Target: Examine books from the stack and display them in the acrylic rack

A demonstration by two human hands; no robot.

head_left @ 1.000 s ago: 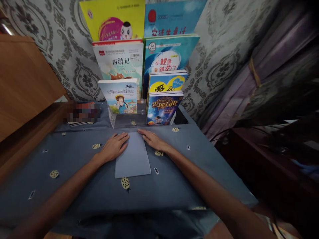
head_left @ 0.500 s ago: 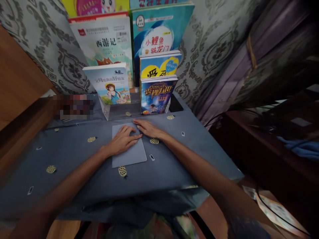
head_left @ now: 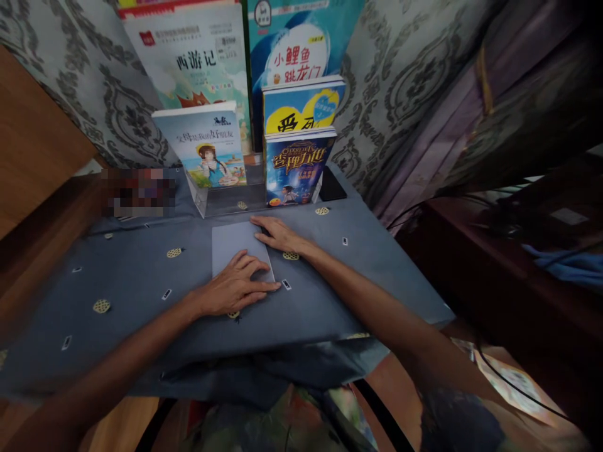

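A thin, plain grey-blue booklet (head_left: 233, 245) lies flat on the cloth-covered table (head_left: 141, 270); no print shows on its face. Across its near end rests my left hand (head_left: 238, 287), palm down with fingers spread, hiding that end. Its lower fingers reach past the right edge. My right hand (head_left: 277, 235) lies open at the upper right corner, fingertips on the edge and thumb pointing down along it.
Behind the booklet, a clear stand (head_left: 230, 204) holds several upright books, among them a dark blue one (head_left: 296, 172) and a white-topped one (head_left: 202, 147). A black phone-like slab (head_left: 332, 187) lies right of it. A blurred-out item (head_left: 139, 191) sits at the back left.
My left hand has slid down the booklet toward its near end, its fingers spreading wider. My right hand stays at the upper right corner. The view has tilted slightly downward.
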